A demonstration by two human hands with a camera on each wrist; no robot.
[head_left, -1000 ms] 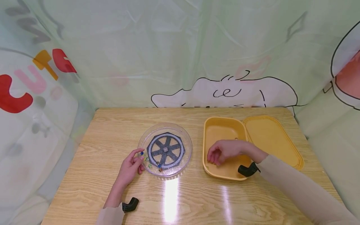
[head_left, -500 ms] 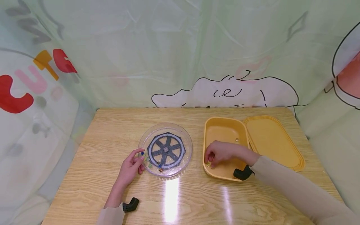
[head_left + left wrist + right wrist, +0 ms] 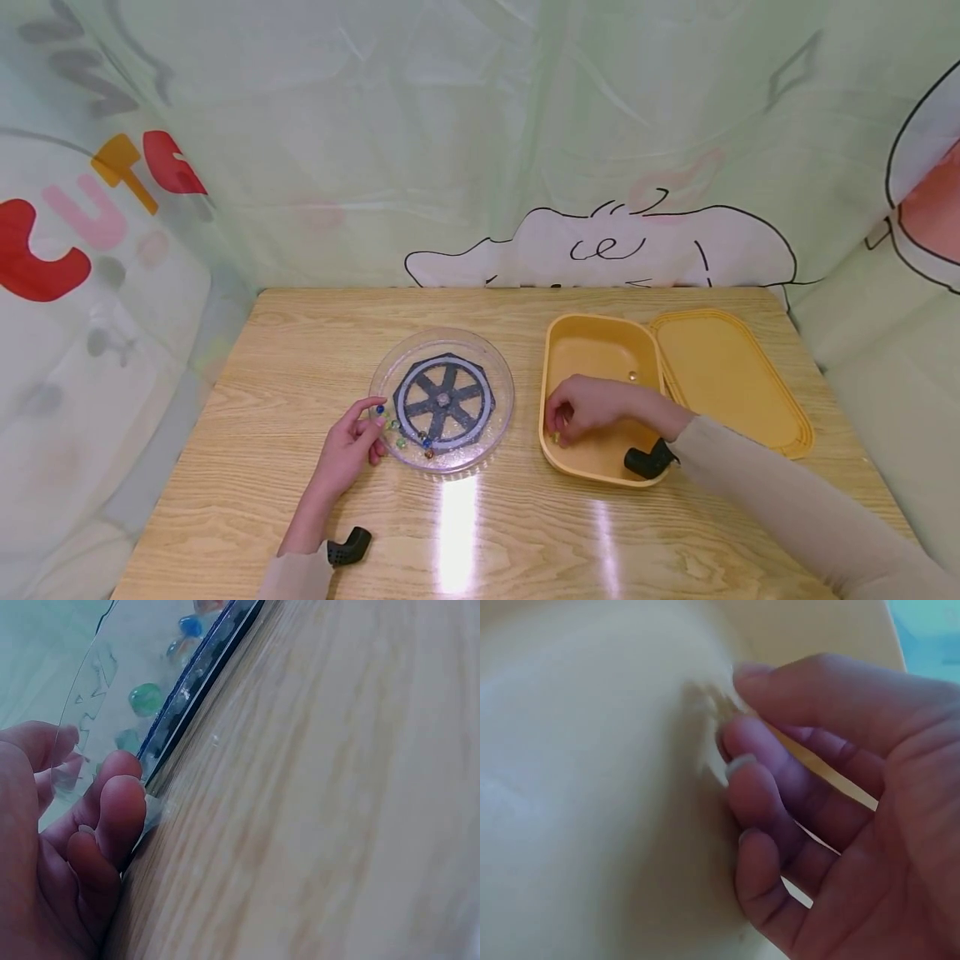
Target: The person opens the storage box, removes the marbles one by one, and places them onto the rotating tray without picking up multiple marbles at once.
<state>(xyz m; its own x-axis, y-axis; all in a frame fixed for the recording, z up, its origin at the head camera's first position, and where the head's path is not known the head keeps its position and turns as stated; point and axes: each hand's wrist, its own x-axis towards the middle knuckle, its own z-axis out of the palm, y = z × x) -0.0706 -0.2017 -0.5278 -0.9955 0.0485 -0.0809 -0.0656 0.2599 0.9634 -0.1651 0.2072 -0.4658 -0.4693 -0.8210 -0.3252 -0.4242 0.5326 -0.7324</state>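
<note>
My left hand (image 3: 348, 446) grips the left rim of a clear round dish (image 3: 498, 417), seen edge-on in the left wrist view, with fingers above and below the rim. Several glass marbles lie inside near that hand, among them a blue marble (image 3: 380, 409) and a green marble (image 3: 145, 699). Inside a yellow box (image 3: 600, 477), my right hand (image 3: 588, 408) is low by the left wall. Its thumb and index fingertips pinch a yellowish glass marble (image 3: 556, 437), blurred in the right wrist view. Another marble (image 3: 633, 376) lies farther back on the box floor.
A yellow lid (image 3: 723, 375) lies flat against the box's right side. Under or in the dish shows a dark spoked wheel shape (image 3: 443, 400). The wooden table (image 3: 300, 333) ends at a printed curtain (image 3: 375, 167) behind.
My right hand has moved left and down inside the box to the yellowish marble, uncovering the rear marble. The box has shifted slightly toward me. My left hand stays on the dish.
</note>
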